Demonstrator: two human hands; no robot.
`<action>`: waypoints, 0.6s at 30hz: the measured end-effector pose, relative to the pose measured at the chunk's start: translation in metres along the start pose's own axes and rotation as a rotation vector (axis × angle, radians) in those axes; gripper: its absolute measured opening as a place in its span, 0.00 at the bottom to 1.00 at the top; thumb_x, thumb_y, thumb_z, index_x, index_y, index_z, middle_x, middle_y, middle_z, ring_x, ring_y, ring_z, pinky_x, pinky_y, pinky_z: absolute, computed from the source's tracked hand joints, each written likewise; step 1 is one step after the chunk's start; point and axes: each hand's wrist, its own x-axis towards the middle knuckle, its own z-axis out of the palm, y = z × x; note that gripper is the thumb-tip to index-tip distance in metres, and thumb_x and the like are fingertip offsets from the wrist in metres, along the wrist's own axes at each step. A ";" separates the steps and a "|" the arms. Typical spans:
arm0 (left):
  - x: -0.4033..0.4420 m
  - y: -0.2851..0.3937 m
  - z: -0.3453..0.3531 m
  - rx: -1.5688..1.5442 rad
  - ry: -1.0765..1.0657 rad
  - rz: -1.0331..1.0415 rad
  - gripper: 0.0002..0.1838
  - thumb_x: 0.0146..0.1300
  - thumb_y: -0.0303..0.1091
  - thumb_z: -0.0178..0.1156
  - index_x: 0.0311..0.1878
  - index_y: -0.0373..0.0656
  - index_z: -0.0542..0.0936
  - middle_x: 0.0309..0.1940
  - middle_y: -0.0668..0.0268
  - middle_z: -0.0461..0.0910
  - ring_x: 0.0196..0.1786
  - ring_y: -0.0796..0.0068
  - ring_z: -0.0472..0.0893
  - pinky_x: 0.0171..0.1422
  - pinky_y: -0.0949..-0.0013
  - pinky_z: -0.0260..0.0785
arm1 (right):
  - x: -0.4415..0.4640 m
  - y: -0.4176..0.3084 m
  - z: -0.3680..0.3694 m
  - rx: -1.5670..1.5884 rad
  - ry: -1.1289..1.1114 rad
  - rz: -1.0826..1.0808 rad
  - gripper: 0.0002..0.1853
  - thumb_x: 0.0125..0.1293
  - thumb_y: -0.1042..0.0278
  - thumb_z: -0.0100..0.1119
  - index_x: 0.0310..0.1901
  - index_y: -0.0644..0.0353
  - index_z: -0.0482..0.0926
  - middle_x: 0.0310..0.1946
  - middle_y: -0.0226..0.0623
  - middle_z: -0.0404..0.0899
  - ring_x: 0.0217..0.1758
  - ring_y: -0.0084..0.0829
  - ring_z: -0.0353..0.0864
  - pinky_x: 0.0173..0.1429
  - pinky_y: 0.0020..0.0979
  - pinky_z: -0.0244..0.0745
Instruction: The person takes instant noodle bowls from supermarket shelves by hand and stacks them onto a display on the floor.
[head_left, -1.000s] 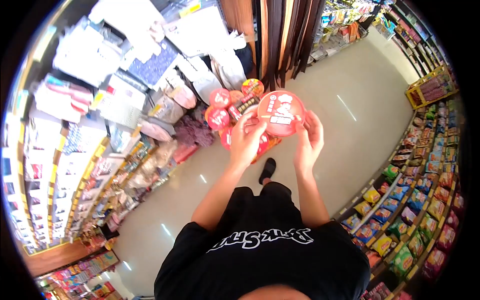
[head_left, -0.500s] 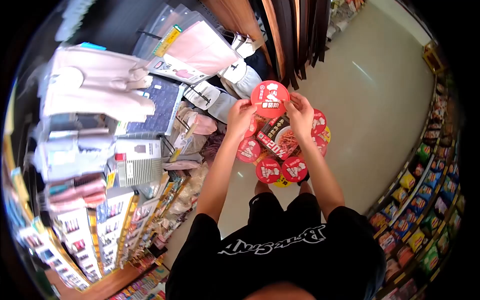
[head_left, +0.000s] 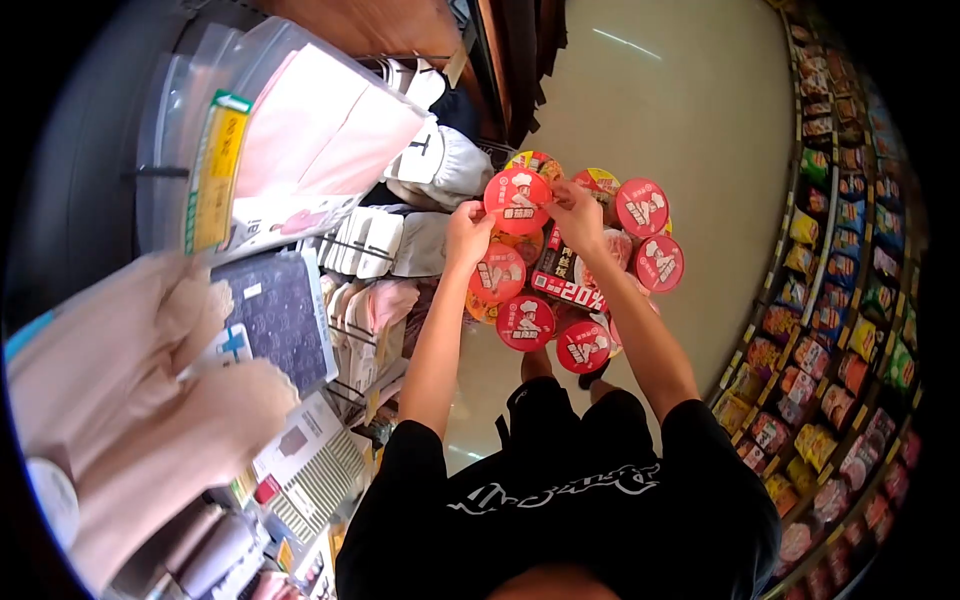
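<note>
My left hand [head_left: 468, 235] and right hand [head_left: 580, 218], curled nearly closed, pinch opposite edges of a round red-lidded container [head_left: 517, 198]. I see open, pale glossy floor [head_left: 690, 130] to the right.

Both arms [head_left: 438, 345] out fwd; L hand [head_left: 468, 235] & R hand [head_left: 580, 220] close tog., both gripping.

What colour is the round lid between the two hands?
The round lid is red with a white chef figure; head view shows it best.
</note>
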 end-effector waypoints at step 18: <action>0.008 -0.041 0.007 -0.008 -0.043 -0.122 0.13 0.59 0.25 0.60 0.47 0.33 0.78 0.37 0.61 0.83 0.39 0.73 0.81 0.46 0.71 0.72 | -0.015 0.027 0.017 0.009 0.019 0.155 0.23 0.57 0.69 0.65 0.53 0.67 0.75 0.45 0.44 0.82 0.41 0.29 0.82 0.46 0.30 0.77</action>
